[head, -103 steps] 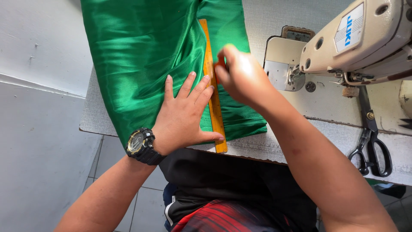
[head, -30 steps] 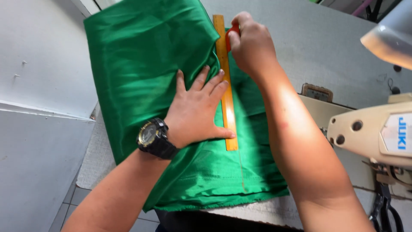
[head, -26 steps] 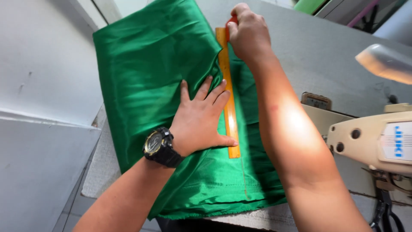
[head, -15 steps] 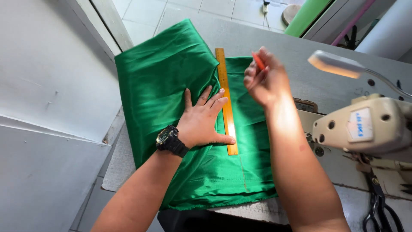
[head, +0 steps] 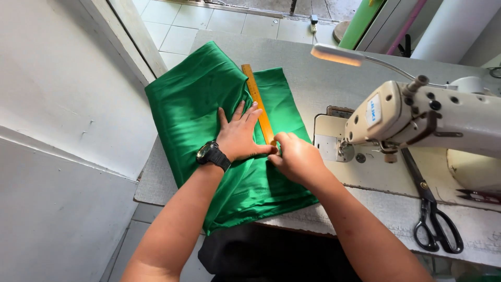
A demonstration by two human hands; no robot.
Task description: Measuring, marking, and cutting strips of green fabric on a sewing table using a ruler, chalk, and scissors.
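A person's two bare arms reach over a folded green cloth (head: 209,120) spread on a grey desk (head: 323,68). A wooden ruler (head: 257,100) lies lengthwise on the cloth, running away from the person. The left hand (head: 241,137), with a black watch (head: 211,154) on its wrist, lies flat on the cloth with fingers (head: 245,116) spread open, their tips touching the left edge of the ruler and the thumb stretched toward its near end. The right hand (head: 296,156) sits at the near end of the ruler, just beside the left thumb, fingers curled closed against the cloth; whether they pinch something small cannot be told. The near end of the ruler is hidden under this hand. To the right of the cloth stands a white sewing machine (head: 433,117) with a lit lamp (head: 336,54) on a thin arm above it. Black scissors (head: 430,209) lie on the desk in front of the machine, well apart from the cloth.
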